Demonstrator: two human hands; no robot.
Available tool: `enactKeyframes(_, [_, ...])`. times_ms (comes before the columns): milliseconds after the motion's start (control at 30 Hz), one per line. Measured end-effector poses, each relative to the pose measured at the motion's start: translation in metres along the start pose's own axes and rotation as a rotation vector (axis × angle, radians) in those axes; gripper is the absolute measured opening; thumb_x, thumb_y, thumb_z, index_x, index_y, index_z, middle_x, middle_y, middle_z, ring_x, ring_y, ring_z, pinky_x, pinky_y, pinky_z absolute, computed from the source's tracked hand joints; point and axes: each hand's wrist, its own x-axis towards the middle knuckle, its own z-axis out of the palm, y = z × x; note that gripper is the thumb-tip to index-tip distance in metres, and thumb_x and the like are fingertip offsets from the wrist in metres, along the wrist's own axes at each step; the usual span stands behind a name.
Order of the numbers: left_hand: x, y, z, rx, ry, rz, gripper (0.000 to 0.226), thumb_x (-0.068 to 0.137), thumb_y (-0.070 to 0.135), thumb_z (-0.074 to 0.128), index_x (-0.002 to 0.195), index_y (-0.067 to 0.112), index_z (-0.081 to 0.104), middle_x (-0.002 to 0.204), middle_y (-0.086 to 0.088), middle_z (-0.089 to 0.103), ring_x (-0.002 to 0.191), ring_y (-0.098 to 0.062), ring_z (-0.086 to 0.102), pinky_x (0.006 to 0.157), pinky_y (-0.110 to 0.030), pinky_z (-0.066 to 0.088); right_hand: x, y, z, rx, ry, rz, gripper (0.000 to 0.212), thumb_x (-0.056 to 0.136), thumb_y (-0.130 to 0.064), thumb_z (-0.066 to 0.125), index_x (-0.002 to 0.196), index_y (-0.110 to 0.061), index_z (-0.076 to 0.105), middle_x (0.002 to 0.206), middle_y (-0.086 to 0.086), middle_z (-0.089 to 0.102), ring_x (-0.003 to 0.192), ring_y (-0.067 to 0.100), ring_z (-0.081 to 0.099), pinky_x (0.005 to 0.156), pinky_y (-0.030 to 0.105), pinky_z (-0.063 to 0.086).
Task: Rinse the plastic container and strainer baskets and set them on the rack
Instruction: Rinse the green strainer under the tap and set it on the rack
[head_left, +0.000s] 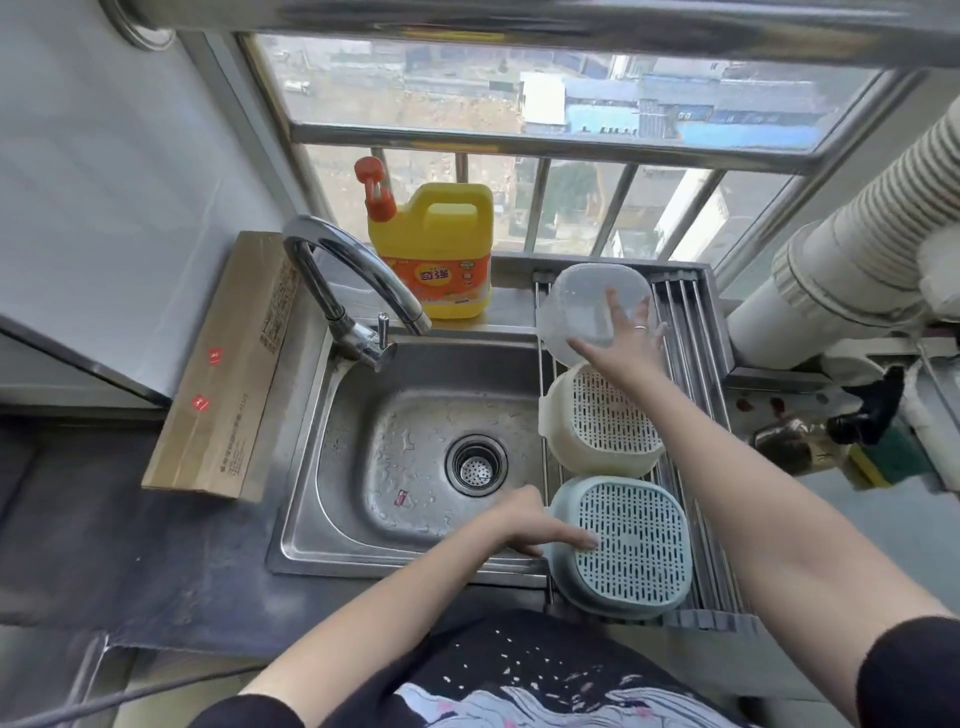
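Starting at the wet sink (363, 415), the left hand (524, 522) lies relaxed, fingertips touching the blue strainer basket (631, 545), overturned at the near end of the rack (691, 322). Beyond it sits the cream strainer basket (597, 421). Farthest, the right hand (626, 340) presses spread fingers on the clear plastic container (582, 306).

Container (582, 306), baskets (597, 421) upturned on rack (691, 332)

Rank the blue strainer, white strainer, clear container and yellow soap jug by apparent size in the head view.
1. Blue strainer, nearest the camera.
2-4. White strainer, clear container and yellow soap jug look alike; unranked.
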Motion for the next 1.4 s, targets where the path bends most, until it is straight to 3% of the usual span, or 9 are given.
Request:
enactKeyframes(133, [0.005,-0.004,0.002,-0.135,-0.058,-0.007,0.1,0.052,0.058,0.083,0.127,0.002,0.047,0.116,-0.007,0.058,0.092,-0.013,0.063,0.075,-0.031,0.06,-0.032,0.041,-0.008,0.237,0.269,-0.022,0.07,0.093,-0.059,0.039,0.152,-0.04,0.006,0.162,0.002,-0.003,0.148,0.03,0.005,0.115,0.06,0.012])
enactKeyframes(333, [-0.003,-0.006,0.007,-0.394,-0.146,-0.018,0.099,0.065,0.033,0.086,0.139,0.004,0.028,0.139,-0.011,0.042,0.113,-0.022,0.058,0.07,-0.03,0.058,-0.08,0.075,0.024,0.283,0.083,-0.033,0.06,0.099,-0.049,0.034,0.152,-0.036,0.01,0.162,0.002,0.0,0.148,0.023,0.004,0.116,0.057,0.007])
enactKeyframes(767, [-0.019,-0.029,-0.016,-0.334,-0.125,0.046,0.103,0.054,0.053,0.084,0.133,0.005,0.037,0.127,-0.007,0.059,0.105,-0.015,0.064,0.085,-0.038,0.058,-0.089,0.037,0.04,0.331,0.039,-0.017,0.064,0.098,-0.044,0.041,0.151,-0.043,0.006,0.162,0.001,-0.002,0.146,0.03,0.014,0.113,0.054,0.019])
enactKeyframes(867, [-0.027,-0.024,-0.006,-0.141,-0.116,0.119,0.11,0.073,0.061,0.067,0.151,0.011,0.007,0.144,-0.007,0.046,0.123,-0.019,0.053,0.098,-0.036,0.048,-0.087,0.043,0.037,0.314,0.021,-0.035,0.063,0.099,-0.045,0.038,0.152,-0.04,0.005,0.162,0.002,-0.004,0.146,0.03,0.013,0.113,0.054,0.018])
enactKeyframes(967, [-0.033,-0.025,0.007,0.001,-0.05,0.196,0.105,0.089,0.058,0.048,0.142,0.021,-0.034,0.151,-0.013,0.035,0.133,-0.027,0.043,0.112,-0.036,0.031,-0.099,0.046,0.031,0.371,0.173,-0.03,0.06,0.101,-0.045,0.032,0.153,-0.035,0.006,0.162,0.0,0.001,0.147,0.025,0.012,0.115,0.051,0.019])
enactKeyframes(1033, [-0.033,-0.027,0.012,0.027,-0.033,0.281,0.095,0.092,0.055,0.042,0.136,0.032,-0.039,0.151,-0.014,0.036,0.13,-0.027,0.047,0.113,-0.038,0.031,-0.123,0.051,0.029,0.458,0.304,-0.016,0.057,0.102,-0.043,0.031,0.153,-0.028,0.012,0.161,-0.002,0.013,0.146,0.02,0.016,0.116,0.045,0.018])
enactKeyframes(1133, [-0.031,-0.029,0.013,0.063,-0.025,0.344,0.088,0.094,0.054,0.039,0.137,0.037,-0.036,0.153,-0.013,0.033,0.131,-0.026,0.045,0.114,-0.039,0.03,-0.164,0.066,0.042,0.45,0.24,-0.054,0.056,0.101,-0.042,0.037,0.151,-0.025,0.02,0.157,-0.004,0.024,0.143,0.015,0.024,0.113,0.037,0.02])
enactKeyframes(1267, [-0.029,-0.027,0.014,0.059,-0.03,0.333,0.086,0.097,0.048,0.04,0.14,0.034,-0.033,0.154,-0.012,0.03,0.134,-0.026,0.042,0.115,-0.038,0.028,-0.183,0.084,0.063,0.485,0.154,-0.041,0.06,0.098,-0.027,0.048,0.15,-0.022,0.02,0.155,0.002,0.026,0.14,0.02,0.029,0.112,0.042,0.026])
enactKeyframes(1400, [-0.029,-0.023,0.013,0.063,-0.068,0.295,0.087,0.098,0.046,0.039,0.142,0.026,-0.033,0.156,-0.018,0.02,0.139,-0.029,0.034,0.117,-0.038,0.023,-0.176,0.08,0.062,0.584,0.147,-0.002,0.07,0.088,-0.041,0.047,0.15,-0.025,0.019,0.154,0.002,0.027,0.139,0.02,0.031,0.112,0.05,0.03])
